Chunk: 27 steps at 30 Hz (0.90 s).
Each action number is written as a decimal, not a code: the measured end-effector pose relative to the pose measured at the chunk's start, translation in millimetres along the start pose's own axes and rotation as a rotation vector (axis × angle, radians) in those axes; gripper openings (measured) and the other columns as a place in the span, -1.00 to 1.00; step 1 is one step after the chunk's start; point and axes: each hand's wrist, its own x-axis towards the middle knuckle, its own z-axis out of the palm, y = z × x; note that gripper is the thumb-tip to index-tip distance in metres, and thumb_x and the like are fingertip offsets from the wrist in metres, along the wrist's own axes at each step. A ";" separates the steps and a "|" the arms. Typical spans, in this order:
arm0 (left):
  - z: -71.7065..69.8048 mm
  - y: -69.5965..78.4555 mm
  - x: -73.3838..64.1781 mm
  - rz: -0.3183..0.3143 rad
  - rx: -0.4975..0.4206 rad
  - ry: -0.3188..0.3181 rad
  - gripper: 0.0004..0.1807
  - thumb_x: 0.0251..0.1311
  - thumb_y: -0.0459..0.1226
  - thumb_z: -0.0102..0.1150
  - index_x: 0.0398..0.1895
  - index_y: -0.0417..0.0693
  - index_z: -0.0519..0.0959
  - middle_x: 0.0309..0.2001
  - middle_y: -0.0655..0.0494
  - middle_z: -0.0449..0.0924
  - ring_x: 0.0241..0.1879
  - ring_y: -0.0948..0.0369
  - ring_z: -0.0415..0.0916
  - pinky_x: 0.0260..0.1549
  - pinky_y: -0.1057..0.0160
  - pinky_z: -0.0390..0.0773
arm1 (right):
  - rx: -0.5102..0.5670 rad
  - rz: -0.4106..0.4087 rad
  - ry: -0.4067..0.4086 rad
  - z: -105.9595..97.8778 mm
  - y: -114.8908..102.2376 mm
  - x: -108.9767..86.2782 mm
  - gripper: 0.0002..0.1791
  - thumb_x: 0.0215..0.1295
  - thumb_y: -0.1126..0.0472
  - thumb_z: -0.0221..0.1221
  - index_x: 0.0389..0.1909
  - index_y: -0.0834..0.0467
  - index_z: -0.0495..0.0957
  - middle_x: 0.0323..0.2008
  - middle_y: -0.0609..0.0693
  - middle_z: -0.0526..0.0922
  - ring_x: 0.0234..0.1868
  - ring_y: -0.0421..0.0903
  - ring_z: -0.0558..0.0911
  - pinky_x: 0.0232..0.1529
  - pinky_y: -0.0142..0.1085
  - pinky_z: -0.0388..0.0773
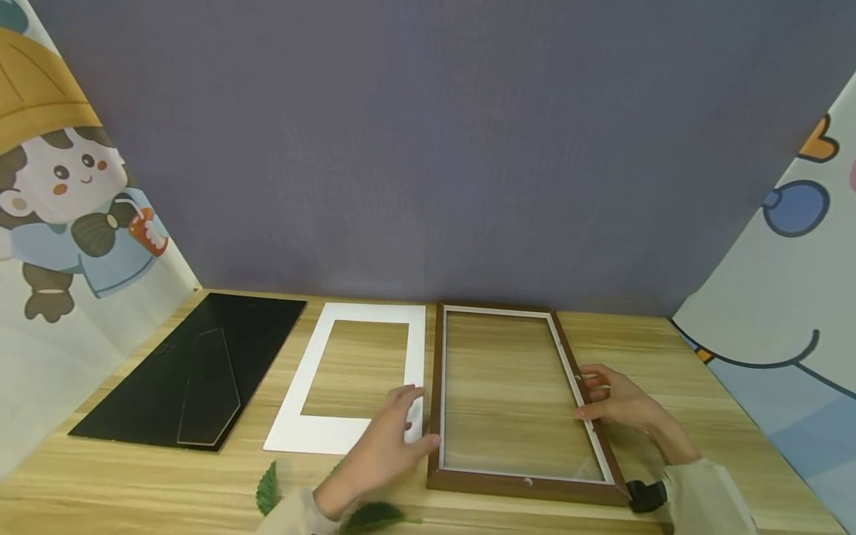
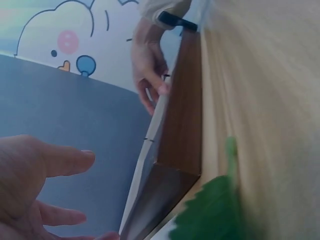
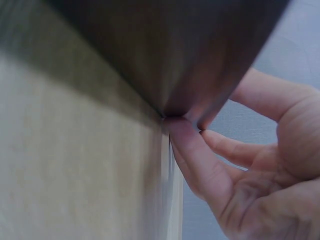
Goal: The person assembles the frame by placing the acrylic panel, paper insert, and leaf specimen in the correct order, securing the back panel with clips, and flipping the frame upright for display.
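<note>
A brown picture frame with a white inner edge lies on the wooden table, a clear pane inside it. My right hand grips the frame's right side, thumb over the top; the right wrist view shows fingertips at the lower edge of the brown side. At the left side, my left hand is spread, its thumb close to the frame and its fingers above a white mat. In the left wrist view, that hand's thumb stands apart from the frame's side.
A black backing board with a stand flap lies on the left. Green leaves are at the near edge, partly behind the left hand. A grey wall closes the back, and cartoon-printed panels flank the table.
</note>
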 end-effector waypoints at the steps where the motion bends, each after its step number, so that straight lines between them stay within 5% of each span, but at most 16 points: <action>1: -1.6 0.0 0.5 -0.001 0.001 0.008 -0.25 0.18 -0.18 0.24 0.32 -0.41 0.20 0.32 -0.42 0.13 0.05 -0.27 0.46 -0.07 -0.03 0.60 | 0.000 0.002 0.000 -0.1 0.2 -0.1 -0.02 0.02 0.30 0.39 0.35 0.47 -0.01 0.16 0.54 0.15 0.08 0.32 0.37 -0.25 -0.16 0.60; 10: -21.1 4.3 1.2 -0.019 -0.034 0.081 -0.30 0.20 -0.25 0.23 0.32 -0.39 0.21 0.30 -0.38 0.17 0.13 -0.32 0.36 -0.04 -0.05 0.59 | 0.005 0.015 -0.002 -0.4 -1.5 -0.9 -0.02 0.03 0.29 0.38 0.36 0.46 -0.02 0.17 0.53 0.16 0.07 0.28 0.39 -0.29 -0.19 0.57; 15: -31.9 6.8 1.5 -0.080 -0.032 0.134 -0.35 0.20 -0.30 0.21 0.32 -0.35 0.24 0.31 -0.32 0.19 0.25 -0.27 0.25 0.06 -0.06 0.53 | 0.001 0.019 -0.008 -0.4 -3.1 -0.8 -0.01 0.03 0.29 0.38 0.36 0.46 -0.03 0.17 0.54 0.16 0.06 0.26 0.40 -0.28 -0.19 0.58; 27: -52.6 -6.7 -5.2 -0.136 -0.026 0.164 -0.33 0.24 -0.28 0.18 0.36 -0.33 0.19 0.34 -0.33 0.15 0.28 -0.27 0.22 0.09 -0.08 0.50 | 0.004 0.029 -0.001 0.3 -4.1 -0.9 -0.02 0.04 0.30 0.38 0.36 0.47 -0.03 0.16 0.52 0.17 0.06 0.25 0.40 -0.28 -0.18 0.58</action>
